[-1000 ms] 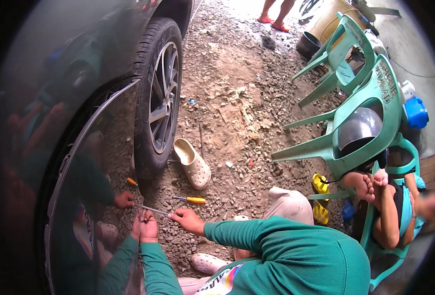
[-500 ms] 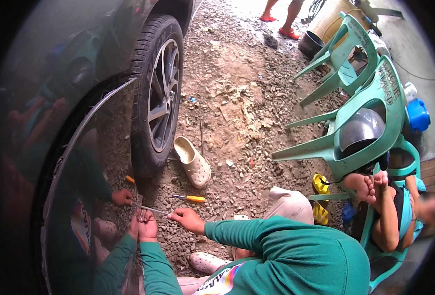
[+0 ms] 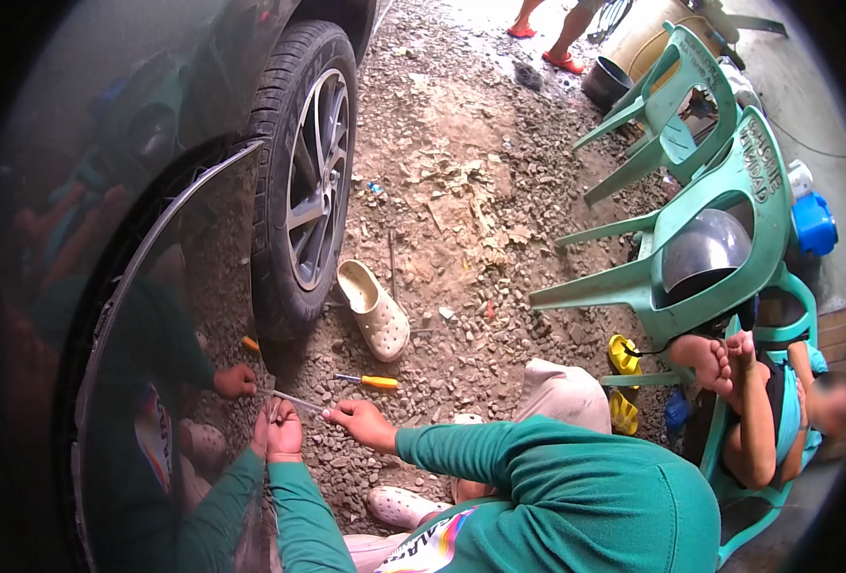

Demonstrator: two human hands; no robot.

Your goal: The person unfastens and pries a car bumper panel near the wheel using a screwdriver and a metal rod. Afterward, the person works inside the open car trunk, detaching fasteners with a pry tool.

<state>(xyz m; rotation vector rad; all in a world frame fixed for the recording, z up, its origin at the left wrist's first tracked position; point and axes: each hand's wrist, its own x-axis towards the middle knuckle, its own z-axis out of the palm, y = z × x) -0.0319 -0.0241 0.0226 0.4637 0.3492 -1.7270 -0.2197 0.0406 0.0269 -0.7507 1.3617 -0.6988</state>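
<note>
My right hand (image 3: 364, 423) pinches one end of a thin, straight metal rod (image 3: 302, 403), whose kind I cannot make out. The rod points left toward the glossy dark car panel (image 3: 184, 315), and its far end meets its own reflection there. My left hand (image 3: 284, 432) is just below the rod, close against the panel, with fingers bent together. What those fingers hold, if anything, is too small to tell. Both hands and the green sleeves are mirrored in the panel. On the gravel above my right hand lies a screwdriver (image 3: 379, 382) with an orange-yellow handle.
The front wheel (image 3: 310, 181) stands above my hands, with a beige clog (image 3: 375, 312) beside it. Green plastic chairs (image 3: 690, 229) line the right side, one bearing a shiny metal helmet-like bowl (image 3: 705, 250). A person (image 3: 767, 420) sits there barefoot near yellow clogs (image 3: 623, 355). Another person's legs show at the top.
The view has shifted slightly, and my left hand has moved a little up along the panel. My right hand keeps its pinch on the rod.
</note>
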